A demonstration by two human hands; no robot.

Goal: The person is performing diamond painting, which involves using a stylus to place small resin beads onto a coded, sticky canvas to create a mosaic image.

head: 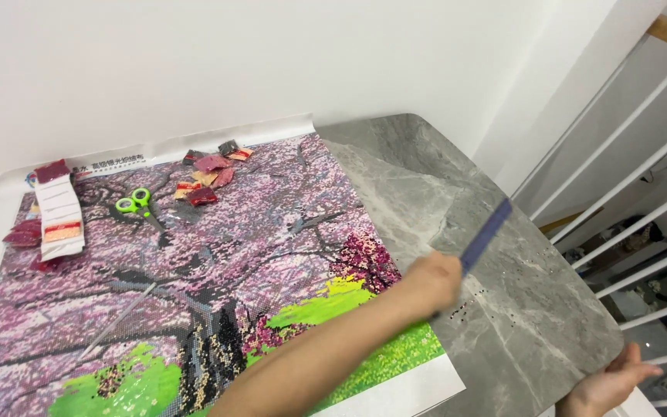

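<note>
Left arm bare, stretching from lower centre up and rightward, forearm nearly straight. Left hand (435, 279) blurred, fingers curled in closed grip around thin blue strip, knuckles facing camera. Right hand (607, 386) low at bottom right corner, palm upward, fingers loosely spread and slightly curled, holding nothing. Right wrist only partly in view; rest of arm out of frame.

Bead packets and printed labels on the canvas

Small dark red and pink bead packets (208, 179) lie scattered near the canvas's top edge, some with orange-and-white labels. At the left a white strip of packets (61, 218) lies with red ones (23, 234) beside it. A printed colour label (108, 163) runs along the canvas's white top margin.
</note>
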